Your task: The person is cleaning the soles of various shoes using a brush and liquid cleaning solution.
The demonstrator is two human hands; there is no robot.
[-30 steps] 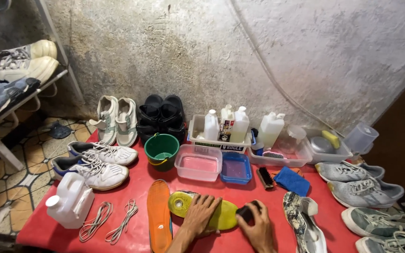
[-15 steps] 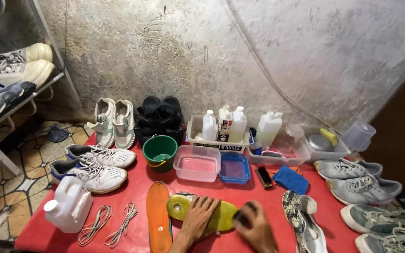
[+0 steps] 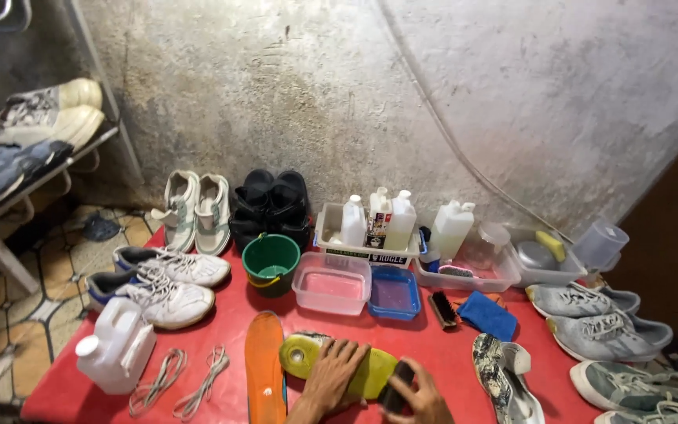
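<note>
Beside the orange insole [image 3: 264,369], your left hand [image 3: 335,377] lies spread on the yellow-green insole [image 3: 308,357]; your right hand [image 3: 417,396] pinches a dark brush [image 3: 396,386]. Loose pressure could let it skid.

Left hand [image 3: 331,377] flat on yellow-green insole [image 3: 308,357], pressing it to red mat [image 3: 449,353]. Right hand [image 3: 421,400] just right of it, gripping dark brush [image 3: 396,389] against insole's right end. Orange insole [image 3: 264,369] just left of yellow-green one. Green bucket [image 3: 271,263] behind it, pink tub [image 3: 331,283] and blue tub [image 3: 393,292] behind-right. 2 white laces [image 3: 182,378] and white jug [image 3: 115,355] further left.
</note>
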